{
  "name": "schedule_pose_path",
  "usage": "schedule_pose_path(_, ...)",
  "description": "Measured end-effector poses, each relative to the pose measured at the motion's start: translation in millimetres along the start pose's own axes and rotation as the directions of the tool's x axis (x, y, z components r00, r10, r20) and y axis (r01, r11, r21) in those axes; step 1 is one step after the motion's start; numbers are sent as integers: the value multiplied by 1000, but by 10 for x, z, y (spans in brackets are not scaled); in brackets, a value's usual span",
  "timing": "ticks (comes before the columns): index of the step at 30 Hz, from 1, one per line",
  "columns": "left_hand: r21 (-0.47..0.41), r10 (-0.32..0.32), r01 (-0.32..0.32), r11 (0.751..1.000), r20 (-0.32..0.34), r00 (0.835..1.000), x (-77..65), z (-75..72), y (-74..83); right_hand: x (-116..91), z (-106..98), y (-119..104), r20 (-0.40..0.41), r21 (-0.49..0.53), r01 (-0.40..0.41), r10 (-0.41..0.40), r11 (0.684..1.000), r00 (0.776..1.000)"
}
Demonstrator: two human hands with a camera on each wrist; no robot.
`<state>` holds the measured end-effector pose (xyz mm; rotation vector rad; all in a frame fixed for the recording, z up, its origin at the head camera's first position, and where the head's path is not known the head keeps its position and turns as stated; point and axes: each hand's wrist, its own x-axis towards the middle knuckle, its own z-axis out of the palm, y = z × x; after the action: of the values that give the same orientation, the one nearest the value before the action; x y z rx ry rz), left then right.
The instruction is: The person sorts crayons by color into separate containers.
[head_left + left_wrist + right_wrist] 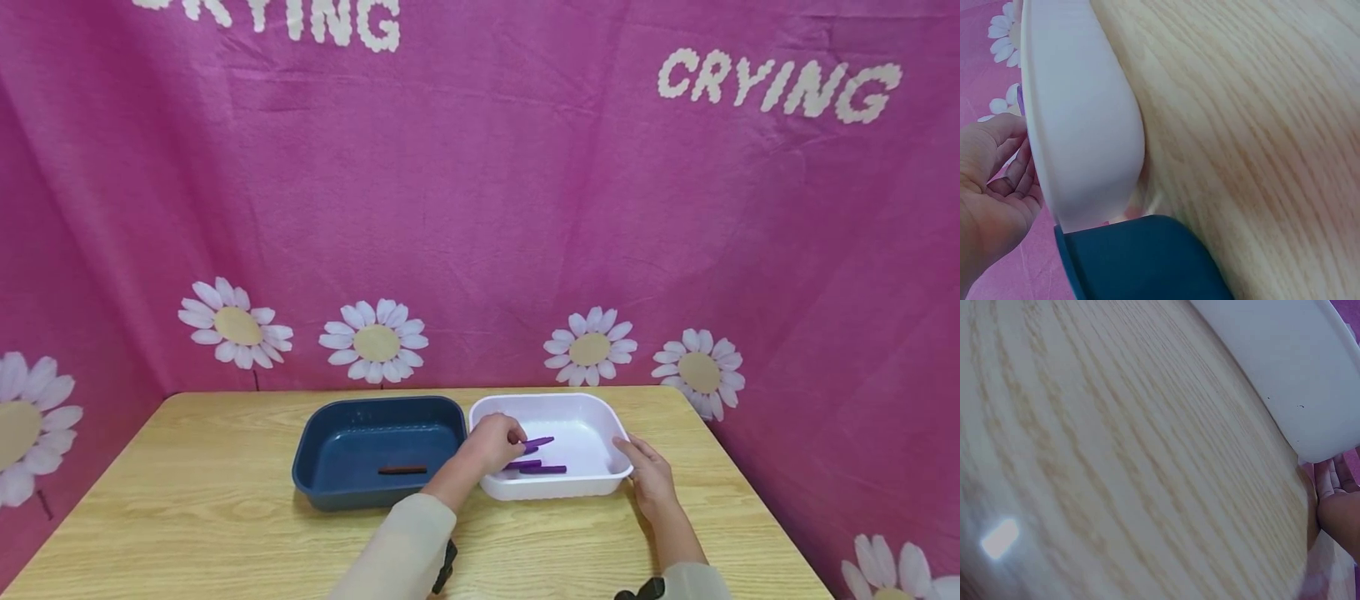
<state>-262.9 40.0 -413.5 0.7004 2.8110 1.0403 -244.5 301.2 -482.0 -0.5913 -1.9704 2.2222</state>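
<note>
My left hand (pixel 495 442) reaches over the near left side of a white plastic tray (pixel 555 487) and pinches a slim purple crayon (pixel 542 441) at its left end. Several more purple crayons (pixel 544 470) lie close together on the tray floor below the fingers. In the left wrist view, the curled fingers of the left hand (pixel 1000 181) show beyond the tray wall, with a bit of purple above the rim. At the tray's right end my right hand (pixel 651 475) grips the rim, thumb on top. The right wrist view catches part of that hand (pixel 1338 487) against the tray's outer corner.
A dark blue tray (pixel 337 500) stands directly left of the white one, edges close together. One brown crayon (pixel 402 470) lies in it. Both trays stand on a light wooden table (pixel 225 517); a pink flowered cloth (pixel 480 208) hangs behind.
</note>
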Motion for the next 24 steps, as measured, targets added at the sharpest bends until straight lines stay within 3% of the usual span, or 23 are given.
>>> schedule_pose_path(9,11,37,-38,999,6,999,-32,23,-77,-14,53,9,3,13,0,0,1000,1000)
schedule_pose_path(24,-26,38,-38,999,-7,999,-95,-211,-152,-28,-3,-26,32,-16,-19,19,1000,999)
